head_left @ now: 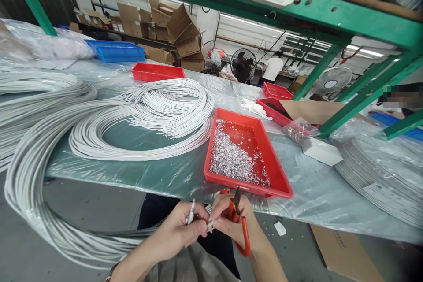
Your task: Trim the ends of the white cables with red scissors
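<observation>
My left hand (180, 229) is closed around the ends of white cables (191, 212), and one tip sticks up past its fingers. Fingertips of my right hand (243, 218) meet the left ones at a cable end in front of my lap. Orange-handled pliers (245, 240) rest in the right hand, jaws pointing up. Just beyond the hands, a red tray (280, 183) holds a heap of small shiny metal pieces (233, 156). The cables run left from my lap into a thick bundle (31, 185).
Coils of white cable (148, 154) cover the table's left side. Farther back stand a blue bin (115, 53) and another red tray (158, 72). To the right are a small white box (322, 150) and green frame posts (357, 101). A person (273, 67) is in the background.
</observation>
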Tool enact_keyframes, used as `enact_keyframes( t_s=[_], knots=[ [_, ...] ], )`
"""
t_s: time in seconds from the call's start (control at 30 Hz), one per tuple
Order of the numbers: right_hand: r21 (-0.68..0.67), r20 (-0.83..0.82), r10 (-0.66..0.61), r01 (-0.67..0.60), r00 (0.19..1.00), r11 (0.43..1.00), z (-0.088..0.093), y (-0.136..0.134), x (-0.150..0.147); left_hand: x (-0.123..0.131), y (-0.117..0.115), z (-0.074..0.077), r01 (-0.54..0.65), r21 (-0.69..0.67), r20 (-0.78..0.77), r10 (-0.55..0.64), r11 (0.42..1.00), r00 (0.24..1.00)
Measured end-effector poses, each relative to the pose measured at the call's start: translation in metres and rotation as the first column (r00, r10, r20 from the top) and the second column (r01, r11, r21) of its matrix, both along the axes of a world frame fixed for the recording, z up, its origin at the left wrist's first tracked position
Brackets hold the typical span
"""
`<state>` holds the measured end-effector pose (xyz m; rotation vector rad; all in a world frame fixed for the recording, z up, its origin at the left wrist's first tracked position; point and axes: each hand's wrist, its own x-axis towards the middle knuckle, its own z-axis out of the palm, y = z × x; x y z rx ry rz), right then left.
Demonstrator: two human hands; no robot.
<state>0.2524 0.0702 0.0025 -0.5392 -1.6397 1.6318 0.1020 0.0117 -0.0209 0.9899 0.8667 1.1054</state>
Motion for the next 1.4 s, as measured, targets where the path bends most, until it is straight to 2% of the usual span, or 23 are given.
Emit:
enact_keyframes(
  t_s=[0.27, 0.4, 0.53, 0.63, 0.73, 0.87, 0.97, 1.07, 1.2, 1.4],
  knots=[
    [-0.039, -0.102, -0.172, 0.169, 0.980, 0.985, -0.006, -0.002, -0.009, -0.001, 0.004, -0.004, -0.057, -0.037, 0.046, 0.059, 0.998, 0.997],
    [-0.073, -0.059, -0.126, 0.122, 0.990, 0.990, -0.004, -0.001, -0.006, -0.002, 0.004, -0.004, -0.026, -0.057, 0.064, 0.029, 0.998, 0.998],
    [-0.095, -0.036, -0.042, 0.039, 0.998, 0.995, 0.000, 0.000, -0.006, -0.003, 0.003, -0.005, 0.075, -0.099, 0.089, -0.066, 0.992, 0.994],
    [-0.104, -0.024, -0.067, 0.064, 0.997, 0.993, 0.004, 0.001, -0.007, -0.004, 0.003, -0.005, 0.096, -0.118, 0.081, -0.087, 0.988, 0.993],
    [-0.106, -0.003, -0.166, 0.165, 0.986, 0.981, 0.003, 0.000, -0.008, -0.003, 0.005, -0.003, 0.015, -0.117, 0.035, -0.011, 0.993, 0.999],
    [-0.117, 0.002, -0.296, 0.294, 0.955, 0.949, -0.008, -0.001, -0.009, 0.003, 0.009, 0.001, -0.128, -0.085, -0.053, 0.124, 0.988, 0.991],
    [-0.137, -0.021, -0.344, 0.339, 0.939, 0.931, -0.016, -0.002, -0.011, 0.006, 0.009, 0.002, -0.169, -0.069, -0.095, 0.162, 0.983, 0.982],
    [-0.169, -0.015, -0.325, 0.318, 0.946, 0.933, -0.017, -0.002, -0.011, 0.006, 0.008, 0.003, -0.164, -0.066, -0.117, 0.155, 0.984, 0.981],
    [-0.235, 0.013, -0.218, 0.215, 0.976, 0.948, -0.010, -0.003, -0.006, 0.004, 0.006, 0.002, -0.138, -0.050, -0.141, 0.130, 0.989, 0.982],
    [-0.394, 0.043, -0.133, 0.139, 0.990, 0.908, -0.016, -0.007, -0.008, -0.002, 0.006, 0.000, -0.063, 0.172, -0.250, 0.106, 0.983, 0.962]
  ],
)
